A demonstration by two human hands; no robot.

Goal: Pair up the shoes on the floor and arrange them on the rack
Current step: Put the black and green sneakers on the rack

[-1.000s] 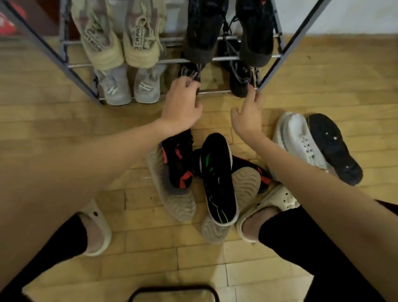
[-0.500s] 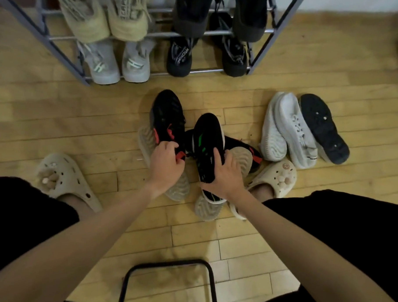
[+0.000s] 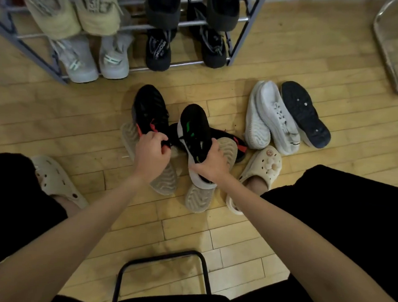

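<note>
A heap of shoes lies on the wooden floor in front of the metal rack (image 3: 238, 41). My left hand (image 3: 151, 154) grips the heel of a black shoe with red accents (image 3: 149, 110). My right hand (image 3: 210, 162) holds a black shoe with green marks and a white sole (image 3: 193, 125). Under them lie two beige shoes sole-up, one on the left (image 3: 163, 183) and one on the right (image 3: 199, 200), and another black and red shoe (image 3: 237, 146). To the right rest a white pair (image 3: 270, 115) and a black shoe sole-up (image 3: 305, 114).
The rack holds beige shoes (image 3: 62, 14) and black shoes (image 3: 163, 10) above, grey shoes (image 3: 78, 63) and black shoes (image 3: 158, 51) below. My feet wear cream clogs, left (image 3: 55, 181) and right (image 3: 261, 169). A black metal frame (image 3: 163, 256) stands near me, a chrome frame (image 3: 389, 52) at right.
Both hands came back from the rack's lower shelf down to the floor heap and closed on the two black shoes; the view tilted down.
</note>
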